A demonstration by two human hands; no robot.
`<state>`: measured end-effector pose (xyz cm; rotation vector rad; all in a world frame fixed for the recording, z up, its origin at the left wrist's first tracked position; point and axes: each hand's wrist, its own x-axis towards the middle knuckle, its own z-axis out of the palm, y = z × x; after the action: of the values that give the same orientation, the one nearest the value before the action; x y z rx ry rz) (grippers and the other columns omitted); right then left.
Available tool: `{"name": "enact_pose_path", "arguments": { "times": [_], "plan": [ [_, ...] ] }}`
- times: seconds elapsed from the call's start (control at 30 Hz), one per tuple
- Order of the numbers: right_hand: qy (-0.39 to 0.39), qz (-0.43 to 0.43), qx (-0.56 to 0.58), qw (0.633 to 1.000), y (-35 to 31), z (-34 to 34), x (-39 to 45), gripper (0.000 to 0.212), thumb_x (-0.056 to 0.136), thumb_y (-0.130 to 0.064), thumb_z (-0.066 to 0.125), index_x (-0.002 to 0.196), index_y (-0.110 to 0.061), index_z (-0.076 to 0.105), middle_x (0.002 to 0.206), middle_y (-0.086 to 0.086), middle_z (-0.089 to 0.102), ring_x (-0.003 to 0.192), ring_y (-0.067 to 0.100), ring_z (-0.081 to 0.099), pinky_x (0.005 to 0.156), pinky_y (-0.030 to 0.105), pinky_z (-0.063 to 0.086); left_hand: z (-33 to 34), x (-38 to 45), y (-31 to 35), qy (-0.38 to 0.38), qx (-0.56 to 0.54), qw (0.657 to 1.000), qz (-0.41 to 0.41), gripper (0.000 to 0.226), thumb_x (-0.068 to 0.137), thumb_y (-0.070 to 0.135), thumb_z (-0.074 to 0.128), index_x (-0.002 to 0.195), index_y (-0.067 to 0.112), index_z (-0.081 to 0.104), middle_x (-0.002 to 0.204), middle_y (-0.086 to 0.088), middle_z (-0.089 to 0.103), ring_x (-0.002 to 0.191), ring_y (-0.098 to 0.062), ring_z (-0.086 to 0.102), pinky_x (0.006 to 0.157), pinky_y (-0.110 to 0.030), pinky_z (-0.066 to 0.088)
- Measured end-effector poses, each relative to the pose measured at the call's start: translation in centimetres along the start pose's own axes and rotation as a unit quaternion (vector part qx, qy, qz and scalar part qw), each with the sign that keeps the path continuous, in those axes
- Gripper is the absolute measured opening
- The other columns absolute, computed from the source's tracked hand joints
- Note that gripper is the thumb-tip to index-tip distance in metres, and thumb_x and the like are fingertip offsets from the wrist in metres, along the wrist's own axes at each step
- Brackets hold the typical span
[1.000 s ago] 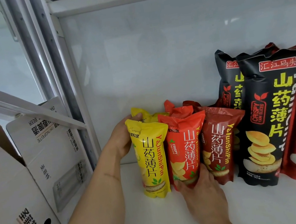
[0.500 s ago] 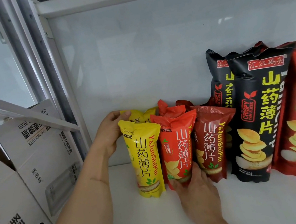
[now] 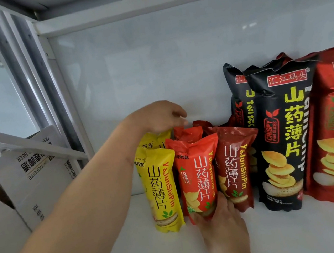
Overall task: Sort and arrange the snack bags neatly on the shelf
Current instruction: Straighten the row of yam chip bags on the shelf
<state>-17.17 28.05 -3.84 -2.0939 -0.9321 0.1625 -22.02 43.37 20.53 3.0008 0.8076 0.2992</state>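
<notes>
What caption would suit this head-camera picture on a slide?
Left hand reaches over the yellow snack bags while the right hand steadies the orange-red snack bag on the white shelf.

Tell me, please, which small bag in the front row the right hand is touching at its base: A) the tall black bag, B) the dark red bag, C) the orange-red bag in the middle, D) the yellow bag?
C: the right hand has its fingers against the bottom of the orange-red bag, which stands between the yellow bag and the dark red bag.
</notes>
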Motion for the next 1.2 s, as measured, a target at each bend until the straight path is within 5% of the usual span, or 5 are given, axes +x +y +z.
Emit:
{"name": "enact_pose_path", "arguments": {
  "times": [0.63, 0.87, 0.97, 1.07, 1.2],
  "plan": [
    [-0.099, -0.028, -0.068, 0.992, 0.6, -3.2, 1.3, 0.093, 0.079, -0.074, 0.055, 0.146, -0.027, 0.012, 0.15, -0.008, 0.034, 0.138, 0.015, 0.038, 0.111, 0.034, 0.034, 1.8, 1.6, 1.2, -0.064, 0.022, 0.995, -0.07, 0.052, 0.101, 0.062, 0.035, 0.09, 0.017, 0.059, 0.079, 0.005, 0.051, 0.086, -0.019, 0.05, 0.073, -0.03, 0.034],
    [-0.097, -0.022, -0.046, 0.994, 0.8, -3.2, 1.3, 0.094, 0.077, -0.072, 0.06, 0.147, -0.028, 0.014, 0.148, -0.007, 0.037, 0.136, 0.016, 0.04, 0.111, 0.034, 0.037, 1.0, 1.1, 0.1, -0.067, -0.021, 0.997, -0.042, 0.039, 0.088, 0.029, 0.043, 0.104, 0.008, 0.072, 0.113, -0.005, 0.071, 0.108, -0.024, 0.062, 0.096, -0.037, 0.049],
    [-0.097, -0.018, -0.039, 0.994, 0.8, -3.2, 1.2, 0.094, 0.077, -0.073, 0.06, 0.146, -0.029, 0.015, 0.148, -0.007, 0.037, 0.136, 0.016, 0.04, 0.112, 0.035, 0.037, 0.1, 0.5, 0.1, -0.084, -0.041, 0.995, -0.027, 0.038, 0.094, 0.013, 0.051, 0.128, 0.02, 0.068, 0.146, 0.003, 0.053, 0.135, -0.016, 0.046, 0.11, -0.026, 0.035],
    [-0.093, -0.018, -0.036, 0.995, 0.8, -3.2, 1.2, 0.095, 0.077, -0.073, 0.06, 0.146, -0.028, 0.015, 0.149, -0.007, 0.037, 0.137, 0.015, 0.04, 0.111, 0.034, 0.037, -0.3, 0.8, -0.4, -0.095, -0.044, 0.994, -0.012, 0.036, 0.096, 0.029, 0.063, 0.132, 0.029, 0.065, 0.157, 0.007, 0.037, 0.144, -0.013, 0.033, 0.105, -0.021, 0.026],
    [-0.089, -0.015, -0.03, 0.995, 0.8, -3.2, 1.3, 0.095, 0.077, -0.072, 0.061, 0.147, -0.028, 0.014, 0.149, -0.007, 0.036, 0.137, 0.016, 0.039, 0.113, 0.035, 0.035, 0.5, 1.7, -0.6, -0.073, -0.037, 0.997, -0.012, 0.025, 0.09, 0.038, 0.071, 0.111, 0.024, 0.074, 0.141, 0.005, 0.054, 0.131, -0.014, 0.047, 0.102, -0.027, 0.035]
  ]
}}
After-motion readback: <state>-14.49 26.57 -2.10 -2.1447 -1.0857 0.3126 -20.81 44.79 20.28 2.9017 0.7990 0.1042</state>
